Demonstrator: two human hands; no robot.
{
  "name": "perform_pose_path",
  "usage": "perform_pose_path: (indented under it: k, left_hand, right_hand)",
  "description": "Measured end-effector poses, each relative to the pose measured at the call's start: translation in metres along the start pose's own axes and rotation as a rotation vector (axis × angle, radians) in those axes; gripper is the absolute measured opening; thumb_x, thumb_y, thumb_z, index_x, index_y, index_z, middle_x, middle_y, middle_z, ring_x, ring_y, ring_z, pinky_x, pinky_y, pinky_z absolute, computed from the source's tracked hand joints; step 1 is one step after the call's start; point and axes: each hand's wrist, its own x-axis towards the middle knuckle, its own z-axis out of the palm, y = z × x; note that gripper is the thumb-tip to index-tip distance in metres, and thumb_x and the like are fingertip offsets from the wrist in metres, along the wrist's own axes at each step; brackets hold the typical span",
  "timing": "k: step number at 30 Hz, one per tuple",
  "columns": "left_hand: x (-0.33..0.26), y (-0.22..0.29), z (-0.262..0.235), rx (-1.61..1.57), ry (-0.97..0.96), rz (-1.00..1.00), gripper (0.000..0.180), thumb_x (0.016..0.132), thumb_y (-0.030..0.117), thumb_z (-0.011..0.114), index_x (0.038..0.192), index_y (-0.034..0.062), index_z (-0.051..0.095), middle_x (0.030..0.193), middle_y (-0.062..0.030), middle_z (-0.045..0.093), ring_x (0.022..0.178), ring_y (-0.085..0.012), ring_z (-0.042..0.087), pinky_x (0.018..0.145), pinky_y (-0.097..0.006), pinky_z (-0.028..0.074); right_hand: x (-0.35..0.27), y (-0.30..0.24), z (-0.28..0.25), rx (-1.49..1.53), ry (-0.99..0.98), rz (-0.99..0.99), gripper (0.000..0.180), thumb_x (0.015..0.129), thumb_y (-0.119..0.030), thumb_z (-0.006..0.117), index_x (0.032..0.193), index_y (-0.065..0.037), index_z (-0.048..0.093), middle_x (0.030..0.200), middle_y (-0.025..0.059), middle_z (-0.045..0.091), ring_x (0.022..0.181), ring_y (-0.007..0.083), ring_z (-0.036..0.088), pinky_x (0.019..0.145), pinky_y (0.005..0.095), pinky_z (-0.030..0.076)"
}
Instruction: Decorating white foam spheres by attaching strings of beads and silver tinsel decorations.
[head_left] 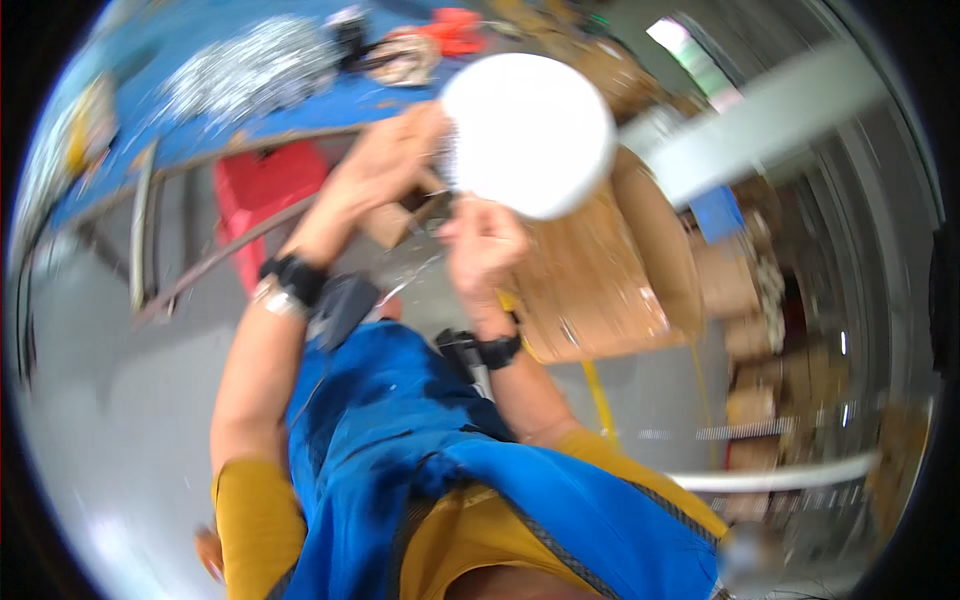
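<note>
A white round disc (530, 135), smooth and blurred by motion, is held up in front of me, above a cardboard box. My left hand (405, 145) grips its left edge, with the fingertips partly hidden at the rim. At the disc's lower left edge, my right hand (485, 240) is closed in a pinch. What lies between those fingers is too blurred to make out. A thin pale strand (408, 280) hangs below the hands.
A blue-topped table (330, 112) at the far left bears a heap of silvery pieces (255, 70) and a red item (455, 32). Under it stands a red plastic bin or stool (265, 195). The large open cardboard box (590, 285) is right of my hands; stacked cartons (755, 400) line the right.
</note>
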Motion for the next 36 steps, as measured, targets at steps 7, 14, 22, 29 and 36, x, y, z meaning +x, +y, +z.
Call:
perform_pose_path:
  k: [7,14,22,29,36]
  left_hand:
    - [0.008,-0.025,-0.002,0.158,0.111,-0.024,0.040,0.077,0.016,0.069,0.108,0.0020,0.048,0.055,0.0038,0.041,0.047,-0.0023,0.033,0.040,-0.019,0.025]
    - [0.014,-0.039,0.008,0.205,0.017,0.049,0.046,0.081,0.022,0.066,0.114,-0.0008,0.042,0.055,0.0041,0.041,0.051,-0.0026,0.034,0.044,-0.018,0.025]
    - [0.013,-0.026,-0.001,0.009,0.118,-0.053,0.034,0.086,0.019,0.060,0.110,0.0007,0.045,0.056,0.0034,0.043,0.051,-0.0024,0.036,0.043,-0.018,0.026]
    - [0.012,-0.022,0.003,0.205,0.100,-0.014,0.037,0.082,0.022,0.064,0.108,0.0017,0.048,0.055,0.0041,0.042,0.047,-0.0055,0.036,0.039,-0.024,0.027]
    - [0.009,-0.013,-0.001,0.341,0.184,0.002,0.047,0.078,0.040,0.066,0.102,0.0011,0.053,0.053,0.0005,0.042,0.049,-0.0081,0.038,0.042,-0.026,0.032]
  right_hand:
    - [-0.004,0.006,0.008,-0.199,0.049,-0.049,0.023,0.085,-0.013,0.057,0.067,-0.001,0.052,0.049,0.0078,0.052,0.043,0.0124,0.050,0.042,0.0281,0.040]
    - [-0.009,-0.002,-0.007,-0.125,0.009,0.058,0.018,0.088,-0.013,0.054,0.076,0.001,0.055,0.052,0.0017,0.053,0.046,0.0042,0.049,0.041,0.0213,0.039]
    - [-0.015,-0.028,0.006,0.081,-0.119,0.068,0.017,0.088,-0.009,0.052,0.075,0.001,0.054,0.056,0.0018,0.054,0.048,0.0050,0.050,0.043,0.0198,0.040]
    - [-0.013,-0.017,-0.003,0.063,-0.166,-0.010,0.012,0.089,-0.007,0.050,0.079,0.000,0.054,0.060,0.0009,0.054,0.053,0.0057,0.051,0.050,0.0201,0.044]
    - [-0.009,-0.014,0.004,-0.061,-0.113,-0.013,0.014,0.088,-0.009,0.052,0.078,0.001,0.055,0.058,0.0027,0.058,0.051,0.0052,0.052,0.048,0.0191,0.042]
